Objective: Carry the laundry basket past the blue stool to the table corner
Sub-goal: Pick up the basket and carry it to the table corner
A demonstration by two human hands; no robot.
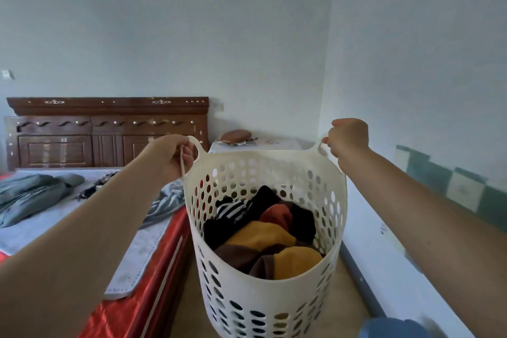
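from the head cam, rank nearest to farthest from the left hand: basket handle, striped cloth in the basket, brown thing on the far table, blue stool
1. Basket handle: gripped in the left hand.
2. Striped cloth: below and right of the hand, inside the basket.
3. Brown thing: ahead and to the right, on the table.
4. Blue stool: low at the bottom right edge.

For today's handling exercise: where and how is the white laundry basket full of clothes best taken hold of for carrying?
By its two loop handles. The laundry basket is tall, round and perforated, with a handle rising from the rim on each side. Come in from the outer sides, one hand per loop, as the left hand and right hand do here; an even grip likely keeps it level.
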